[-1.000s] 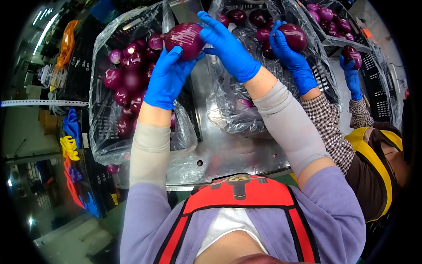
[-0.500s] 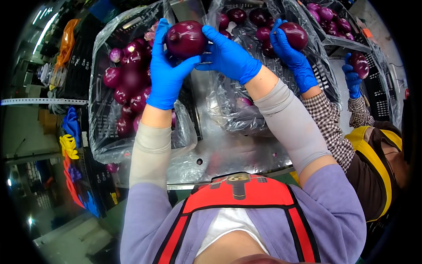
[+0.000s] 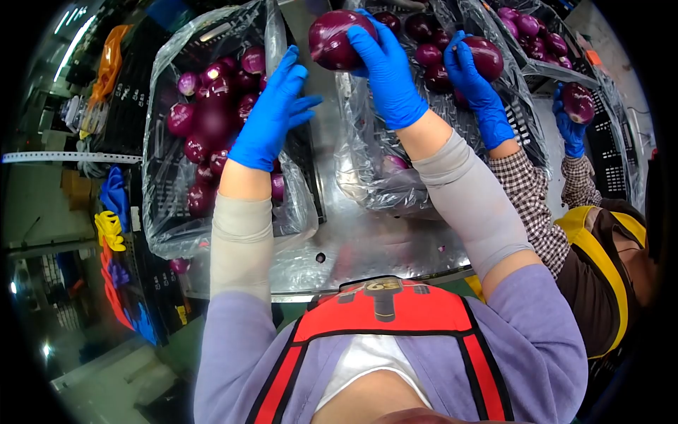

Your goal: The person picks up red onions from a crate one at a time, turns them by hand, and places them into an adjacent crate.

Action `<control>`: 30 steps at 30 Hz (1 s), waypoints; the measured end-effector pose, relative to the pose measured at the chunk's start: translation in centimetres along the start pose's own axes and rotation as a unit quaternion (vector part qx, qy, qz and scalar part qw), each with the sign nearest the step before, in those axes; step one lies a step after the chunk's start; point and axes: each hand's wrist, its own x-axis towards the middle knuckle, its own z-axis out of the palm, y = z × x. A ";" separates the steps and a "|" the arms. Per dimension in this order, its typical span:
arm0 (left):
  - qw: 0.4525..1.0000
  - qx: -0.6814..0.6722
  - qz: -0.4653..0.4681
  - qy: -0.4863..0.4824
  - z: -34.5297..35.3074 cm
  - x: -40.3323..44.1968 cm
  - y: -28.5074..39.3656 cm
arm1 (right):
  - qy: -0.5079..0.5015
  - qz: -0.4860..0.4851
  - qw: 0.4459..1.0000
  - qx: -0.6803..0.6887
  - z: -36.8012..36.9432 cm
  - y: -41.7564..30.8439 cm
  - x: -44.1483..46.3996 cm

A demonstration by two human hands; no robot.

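Observation:
A large peeled red onion (image 3: pixel 337 41) is in my right hand (image 3: pixel 387 71), raised over the near end of the gap between two crates. My left hand (image 3: pixel 272 116) is apart from it, fingers spread and holding nothing, above the right side of the left crate (image 3: pixel 164 230). That crate is black, lined with clear plastic, and has several red onions (image 3: pixel 212 120) in it. Right of the gap, a second lined crate (image 3: pixel 360 194) also contains red onions (image 3: pixel 429 54), partly hidden by my right hand and a co-worker's hand.
At the right, a co-worker's gloved hands (image 3: pixel 482 106) each have a red onion. A further crate of onions (image 3: pixel 533 32) is at the upper right. The metal table (image 3: pixel 339 258) runs under the crates. Coloured gloves (image 3: pixel 109 230) hang at the left.
The onion has moved right and up with my right hand. My left hand has let go of it and is now apart. The co-worker's hands have shifted slightly.

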 end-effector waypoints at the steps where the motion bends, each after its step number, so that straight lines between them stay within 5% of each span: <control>1: 0.989 -0.127 -0.071 -0.020 0.4 -0.4 0.4 | -0.006 -0.125 0.989 -0.081 -0.2 0.6 0.4; 2: 0.989 -0.126 -0.071 -0.019 0.5 -0.4 0.3 | -0.011 -0.249 0.955 -0.159 -0.3 1.0 0.6; 4: 0.943 -0.309 -0.076 -0.099 0.5 -0.1 -0.6 | -0.040 -0.256 0.938 -0.229 0.1 0.6 0.0; 8: 0.901 -0.430 -0.040 -0.034 0.9 0.9 -1.7 | -0.118 -0.333 0.826 -0.439 1.5 -0.7 -1.8; 10: 0.887 -0.458 -0.050 -0.020 0.1 0.4 -1.1 | -0.146 -0.231 0.944 -0.184 1.9 -0.3 -1.7; 13: 0.848 -0.517 -0.044 -0.109 -1.3 0.5 -0.9 | -0.124 -0.220 0.958 -0.134 1.0 0.0 -0.6; 17: 0.868 -0.486 -0.029 -0.097 -0.9 0.1 -0.5 | -0.128 -0.189 0.969 -0.091 0.7 -0.3 -0.7; 23: 0.916 -0.394 0.007 -0.082 -0.1 -0.4 -0.1 | -0.131 -0.295 0.936 -0.144 0.7 -0.9 -0.5; 25: 0.931 -0.361 -0.006 -0.057 -0.2 -0.5 0.0 | -0.136 -0.403 0.872 -0.241 0.4 -1.1 -0.1; 30: 0.985 -0.168 0.035 -0.003 -1.6 -0.1 -0.5 | -0.138 -0.415 0.790 -0.429 -0.2 -1.7 -0.1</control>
